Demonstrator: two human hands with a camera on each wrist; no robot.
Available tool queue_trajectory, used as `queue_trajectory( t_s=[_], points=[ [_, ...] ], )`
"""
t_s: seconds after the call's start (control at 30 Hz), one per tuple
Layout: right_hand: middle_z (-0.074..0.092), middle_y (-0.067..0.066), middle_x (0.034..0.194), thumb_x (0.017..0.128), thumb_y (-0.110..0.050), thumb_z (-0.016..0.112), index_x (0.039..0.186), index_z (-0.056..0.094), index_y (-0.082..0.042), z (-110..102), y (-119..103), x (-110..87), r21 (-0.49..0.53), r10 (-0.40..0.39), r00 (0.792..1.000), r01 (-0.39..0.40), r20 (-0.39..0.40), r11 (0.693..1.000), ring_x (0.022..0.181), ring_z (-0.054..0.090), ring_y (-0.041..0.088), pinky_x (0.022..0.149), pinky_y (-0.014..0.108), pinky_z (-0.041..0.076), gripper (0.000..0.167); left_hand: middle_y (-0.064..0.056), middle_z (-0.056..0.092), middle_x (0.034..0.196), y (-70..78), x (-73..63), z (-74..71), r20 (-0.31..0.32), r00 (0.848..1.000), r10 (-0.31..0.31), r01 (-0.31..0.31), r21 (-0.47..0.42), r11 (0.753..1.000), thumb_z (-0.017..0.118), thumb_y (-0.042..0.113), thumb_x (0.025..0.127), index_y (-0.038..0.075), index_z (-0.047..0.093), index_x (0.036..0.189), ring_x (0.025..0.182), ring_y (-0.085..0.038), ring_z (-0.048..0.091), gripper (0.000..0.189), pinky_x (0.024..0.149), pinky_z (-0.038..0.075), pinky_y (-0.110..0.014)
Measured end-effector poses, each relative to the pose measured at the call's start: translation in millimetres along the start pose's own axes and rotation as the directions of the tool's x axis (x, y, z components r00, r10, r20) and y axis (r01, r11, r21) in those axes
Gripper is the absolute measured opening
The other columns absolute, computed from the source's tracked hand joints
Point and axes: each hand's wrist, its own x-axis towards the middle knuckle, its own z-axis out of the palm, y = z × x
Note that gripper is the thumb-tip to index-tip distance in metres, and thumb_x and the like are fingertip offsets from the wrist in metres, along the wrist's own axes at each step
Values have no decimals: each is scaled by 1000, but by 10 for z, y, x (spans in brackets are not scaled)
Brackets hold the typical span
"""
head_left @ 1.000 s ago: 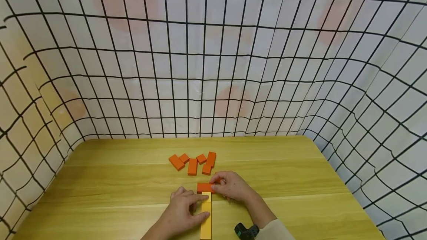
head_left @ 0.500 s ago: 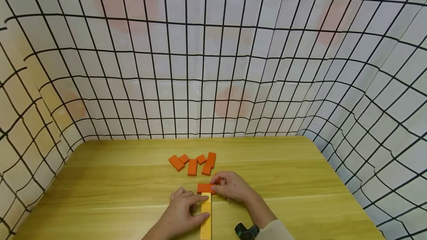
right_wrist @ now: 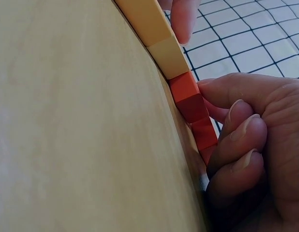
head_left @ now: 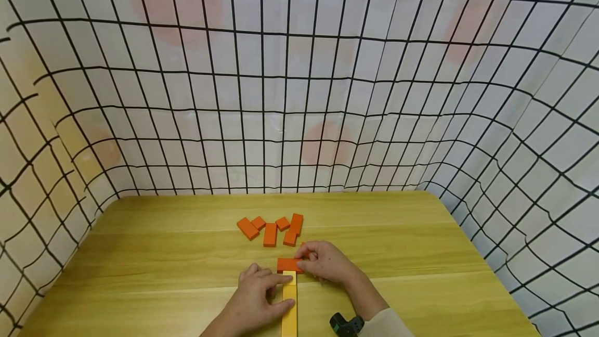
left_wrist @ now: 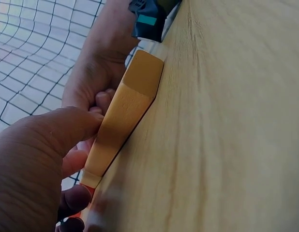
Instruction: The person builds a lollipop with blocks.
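A long yellow block (head_left: pixel 289 321) and a shorter pale yellow block (head_left: pixel 290 274) lie end to end on the table. An orange block (head_left: pixel 287 264) lies crosswise against their far end. My left hand (head_left: pixel 255 293) rests its thumb on the long block and stretches its index finger onto the pale one. At the orange block's right end, my right hand (head_left: pixel 325 263) pinches it between thumb and index finger. The right wrist view shows the thumb against the orange block (right_wrist: pixel 189 99), the other fingers curled. The right hand partly hides another orange piece.
Several loose orange blocks (head_left: pixel 270 234) lie scattered farther back on the wooden table (head_left: pixel 398 233). A black wire grid (head_left: pixel 299 113) stands around the back and sides, with pale sheeting behind it. A black device (head_left: pixel 346 324) is on the right wrist.
The orange block and the yellow blocks have shifted very slightly toward me. Both hands stay almost still, and the loose blocks keep their places.
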Motion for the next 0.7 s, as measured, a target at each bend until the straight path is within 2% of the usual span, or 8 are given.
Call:
queue_trajectory(
  t_s=[0.7],
  points=[
    [47, -4, 58, 94, -26, 75, 104, 75, -17, -6, -10, -9, -20, 4, 1000, -3, 15, 1000, 41, 42, 9, 44, 24, 38, 13, 23, 50, 73, 34, -42, 1, 0, 1000, -3, 3, 11, 1000, 81, 49, 84, 31, 77, 115, 77, 2, 34, 36, 75, 25, -30]
  ],
)
